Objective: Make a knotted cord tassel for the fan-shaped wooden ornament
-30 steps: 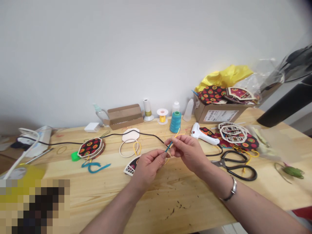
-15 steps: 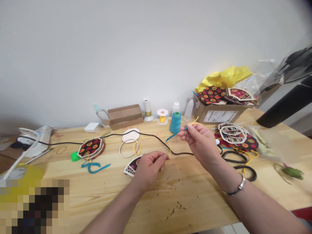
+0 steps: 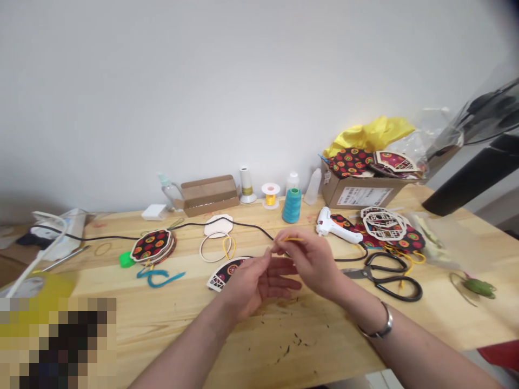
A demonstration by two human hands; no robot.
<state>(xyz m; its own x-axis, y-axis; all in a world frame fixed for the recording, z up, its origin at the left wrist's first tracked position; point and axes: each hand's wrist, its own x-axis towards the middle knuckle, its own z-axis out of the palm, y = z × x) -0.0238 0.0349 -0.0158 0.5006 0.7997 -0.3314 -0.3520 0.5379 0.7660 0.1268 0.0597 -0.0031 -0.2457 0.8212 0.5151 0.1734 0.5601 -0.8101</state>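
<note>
My left hand (image 3: 249, 283) and my right hand (image 3: 310, 262) meet over the middle of the table, fingertips touching. A thin yellow cord (image 3: 292, 238) shows over my right fingers, which pinch it. My left thumb presses near the cord's end, its other fingers stretched out below; the exact grip is hidden. The teal piece seen on the cord earlier is out of sight. Behind my left hand lies a fan-shaped wooden frame (image 3: 218, 281) with dark patterned fabric, partly covered. Close by are a pale ring (image 3: 201, 253) and a white scalloped plate (image 3: 218, 226).
Black scissors (image 3: 367, 272) and a white glue gun (image 3: 343, 231) lie right of my hands. A teal thread cone (image 3: 292, 206) and yellow spool (image 3: 270, 199) stand behind. A cardboard box (image 3: 332, 192) holds fabric pieces. A black cable (image 3: 251, 224) crosses the table.
My right hand has come down and left to meet my left hand, whose outer fingers have spread. The glue gun and scissors are now uncovered. The teal piece has gone out of sight.
</note>
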